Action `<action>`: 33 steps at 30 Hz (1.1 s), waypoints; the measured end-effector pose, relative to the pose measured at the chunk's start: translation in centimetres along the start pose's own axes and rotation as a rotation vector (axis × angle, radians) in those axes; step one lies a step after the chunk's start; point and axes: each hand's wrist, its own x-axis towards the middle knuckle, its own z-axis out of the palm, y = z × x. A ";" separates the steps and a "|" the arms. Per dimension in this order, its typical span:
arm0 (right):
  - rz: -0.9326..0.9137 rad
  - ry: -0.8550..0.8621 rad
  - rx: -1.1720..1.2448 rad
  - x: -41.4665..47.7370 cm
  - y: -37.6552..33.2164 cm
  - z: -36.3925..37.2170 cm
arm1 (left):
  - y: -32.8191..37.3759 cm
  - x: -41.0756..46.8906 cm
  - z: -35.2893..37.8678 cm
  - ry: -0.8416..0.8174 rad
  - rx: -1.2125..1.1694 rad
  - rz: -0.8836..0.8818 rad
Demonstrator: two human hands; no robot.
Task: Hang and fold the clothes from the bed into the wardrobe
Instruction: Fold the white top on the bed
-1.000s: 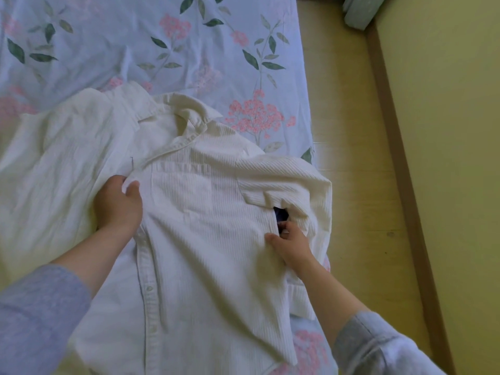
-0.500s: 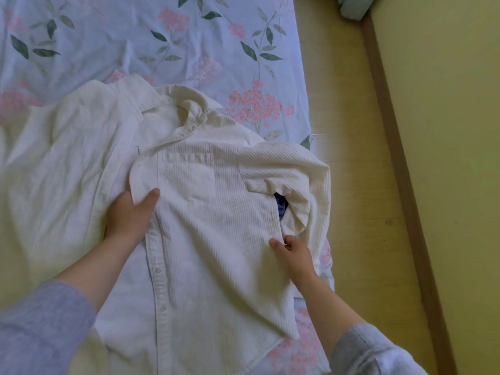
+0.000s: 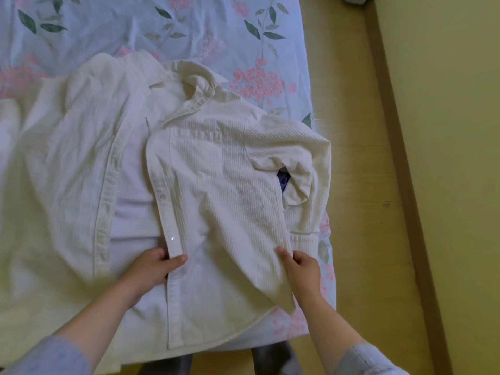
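Here we are over the bed with its pale blue flowered sheet point(image 3: 216, 31). The cream ribbed button-front shirt point(image 3: 216, 185) lies open on it, front up, with the collar point(image 3: 200, 87) at the far end and the hem at the near edge, so its long axis runs straight away from the person. Both hands are down at the hem end, flanking the front panel on the person's right. The left hand point(image 3: 154, 266) pinches the buttoned placket point(image 3: 167, 212), thumb on top and fingers tucked under the strip. The right hand point(image 3: 301, 269) has its fingers curled on the panel's outer side edge, nipping the cloth there. Between them the panel lies fairly flat. The sleeve point(image 3: 305, 147) on that side is doubled back along the bed's edge, just beside the yellow wooden floor point(image 3: 351, 185). Something dark blue point(image 3: 284, 180) peeps through the gap at the armhole, and what it is I cannot tell. Now the relation that matters: the other front panel point(image 3: 67, 158) is thrown wide open to the left, rumpled and well apart from the placket, and the left hand is plainly the nearer one to it. My read is that the two fronts must meet down the middle before any fold, so the reach goes leftward across the axis while the right hand anchors its side.
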 end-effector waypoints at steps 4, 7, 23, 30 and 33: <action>0.009 -0.023 0.052 -0.4 0.2 0.2 | -2.3 -0.9 0.8 0.140 0.017 0.016; 0.012 -0.030 0.057 -0.7 0.8 -0.2 | -3.2 -1.2 0.6 0.290 0.098 0.075; 0.037 -0.004 -0.320 -3.4 5.1 -1.1 | -6.3 -3.4 1.0 0.164 0.197 -0.034; 0.050 -0.031 -0.465 -3.1 4.9 -0.9 | -6.9 -3.3 1.3 0.218 0.431 -0.080; 0.057 -0.060 -0.544 -2.9 4.8 -1.0 | -7.2 -3.4 1.8 0.298 0.513 -0.083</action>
